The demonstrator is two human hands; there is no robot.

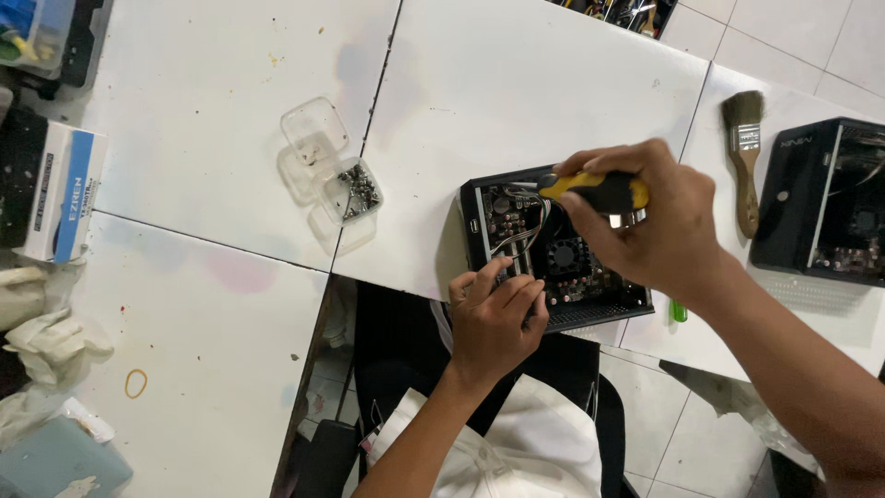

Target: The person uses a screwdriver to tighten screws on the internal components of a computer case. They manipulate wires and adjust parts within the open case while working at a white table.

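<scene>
Head view shows my right hand (659, 221) clenched around a yellow-and-black screwdriver (597, 191), its tip hidden inside the small open black computer case (553, 249) at the near edge of the white surface (516, 83). My left hand (496, 314) grips nothing that I can see; its fingertips press on the circuit board beside the grey cables (524, 235) and the cooling fan (562, 254). A clear plastic box of screws (355, 192) sits well apart to the left. A brush (743, 152) and a second black case (823, 198) lie to the right. Risk noted: the case overhangs the edge, so heavy pressure could tip it. A slipped tip could nick the cables or board.
</scene>
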